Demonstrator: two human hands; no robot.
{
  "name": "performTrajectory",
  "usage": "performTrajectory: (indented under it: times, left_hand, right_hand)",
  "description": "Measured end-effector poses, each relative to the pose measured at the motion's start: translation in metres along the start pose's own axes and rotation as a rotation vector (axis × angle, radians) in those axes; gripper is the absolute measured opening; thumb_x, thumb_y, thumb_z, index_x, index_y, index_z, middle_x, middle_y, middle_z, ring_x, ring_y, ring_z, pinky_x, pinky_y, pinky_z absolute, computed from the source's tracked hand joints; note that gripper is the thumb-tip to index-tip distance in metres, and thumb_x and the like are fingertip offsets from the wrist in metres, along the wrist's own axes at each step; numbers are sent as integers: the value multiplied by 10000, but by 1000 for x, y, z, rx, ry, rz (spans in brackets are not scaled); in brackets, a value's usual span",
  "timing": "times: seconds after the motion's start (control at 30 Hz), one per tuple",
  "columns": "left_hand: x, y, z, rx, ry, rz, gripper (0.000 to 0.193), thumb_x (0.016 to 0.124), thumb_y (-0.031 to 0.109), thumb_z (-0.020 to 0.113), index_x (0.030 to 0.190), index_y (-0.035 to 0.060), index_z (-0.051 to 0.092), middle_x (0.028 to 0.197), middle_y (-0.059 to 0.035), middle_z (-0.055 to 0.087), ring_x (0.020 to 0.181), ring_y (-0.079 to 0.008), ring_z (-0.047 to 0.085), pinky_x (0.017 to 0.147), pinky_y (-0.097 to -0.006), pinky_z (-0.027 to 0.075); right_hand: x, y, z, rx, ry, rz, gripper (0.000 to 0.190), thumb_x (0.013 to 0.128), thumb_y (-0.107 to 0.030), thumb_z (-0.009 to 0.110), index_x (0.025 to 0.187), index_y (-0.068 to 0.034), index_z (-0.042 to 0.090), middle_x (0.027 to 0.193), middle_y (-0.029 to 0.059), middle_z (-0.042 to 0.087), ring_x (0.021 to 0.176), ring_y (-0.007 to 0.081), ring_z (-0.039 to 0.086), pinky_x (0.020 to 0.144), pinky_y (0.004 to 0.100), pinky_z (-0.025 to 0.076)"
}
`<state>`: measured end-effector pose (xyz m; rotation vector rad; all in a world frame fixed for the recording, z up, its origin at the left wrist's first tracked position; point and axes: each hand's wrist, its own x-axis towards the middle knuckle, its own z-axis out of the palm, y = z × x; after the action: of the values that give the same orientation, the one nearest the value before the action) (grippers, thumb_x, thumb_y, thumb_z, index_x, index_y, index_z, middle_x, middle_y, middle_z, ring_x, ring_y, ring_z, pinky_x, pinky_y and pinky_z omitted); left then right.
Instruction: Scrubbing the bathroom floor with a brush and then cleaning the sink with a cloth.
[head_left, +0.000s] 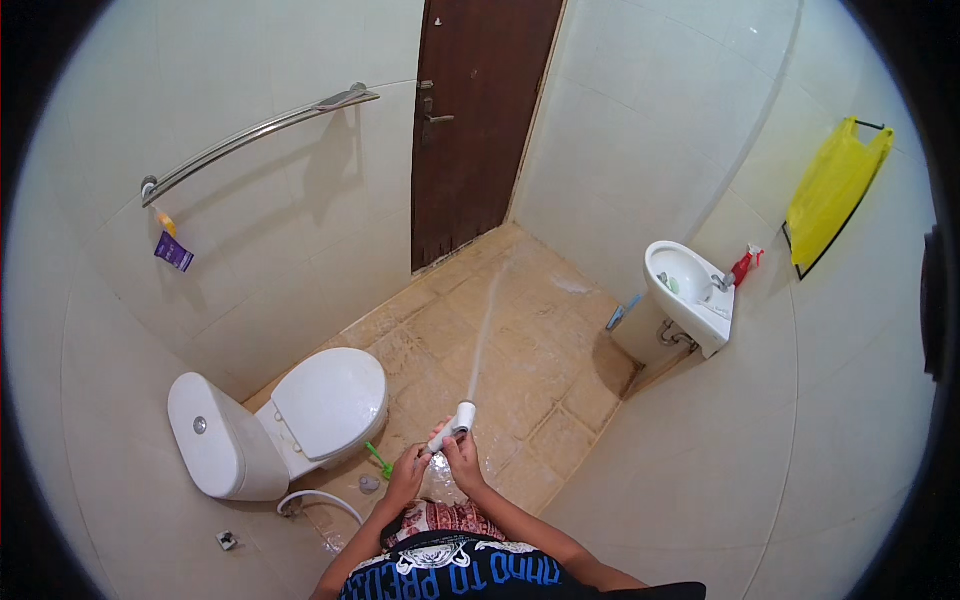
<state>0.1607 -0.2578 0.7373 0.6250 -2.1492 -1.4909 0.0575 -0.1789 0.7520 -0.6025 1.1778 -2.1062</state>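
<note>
A white bidet spray gun (452, 430) is held out in front of my body, and a stream of water (485, 337) shoots from its nozzle toward the floor near the door. My right hand (464, 462) wraps around the sprayer just below its head. Lower down, my left hand (409, 471) grips the handle's end, where the hose joins. The white hose (322, 495) curves from the wall by the toilet and passes behind my left arm. Wet tan floor tiles (457, 330) shine under the spray.
A white toilet (330, 405) stands to the left, with a green brush (380, 459) beside it. At right are a small wall sink (688, 281), a red spray bottle (745, 266) and a yellow plastic bag (836, 195). A brown door (480, 120) is ahead; a metal towel rail (259, 139) runs along the left wall.
</note>
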Motion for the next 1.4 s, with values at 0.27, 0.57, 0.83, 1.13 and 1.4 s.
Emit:
performTrajectory:
  times: [0.27, 0.57, 0.83, 1.13, 1.4]
  left_hand:
    - [6, 11, 10, 8, -63, -24, 225, 844, 185, 471, 962, -4, 499, 772, -180, 543, 701, -318, 539, 636, -346, 413]
    - [7, 13, 17, 23, -94, -2, 225, 850, 181, 466, 986, 6, 502, 709, -162, 531, 625, -265, 528, 591, -326, 407]
    - [3, 16, 10, 0, -83, -3, 212, 849, 149, 461, 1000, 6, 502, 684, -120, 526, 602, -199, 518, 576, -293, 409]
    - [2, 11, 3, 39, -46, 13, 198, 843, 144, 473, 975, -1, 504, 696, -130, 535, 602, -210, 524, 564, -298, 406]
    - [1, 5, 6, 81, -19, 60, 185, 845, 138, 462, 942, -12, 509, 669, -118, 523, 584, -200, 511, 550, -302, 400]
  right_hand:
    - [1, -4, -17, -35, 2, -15, 418, 863, -140, 466, 1203, 3, 272, 1045, 98, 472, 973, 197, 502, 866, 322, 398]
    - [-5, -6, -24, -50, 40, -16, 414, 869, -164, 458, 1204, -1, 277, 1051, 99, 472, 983, 199, 502, 873, 327, 391]
    - [-8, 0, -17, -59, 28, -24, 383, 873, -127, 438, 1203, -11, 282, 1054, 98, 474, 984, 194, 502, 875, 323, 390]
    - [-6, 6, -10, -47, 30, -31, 370, 872, -120, 436, 1194, -16, 284, 1063, 92, 459, 983, 193, 502, 875, 322, 391]
    - [-6, 4, -5, -37, 76, -56, 344, 866, -73, 427, 1177, -10, 293, 1046, 89, 464, 979, 174, 495, 868, 303, 390]
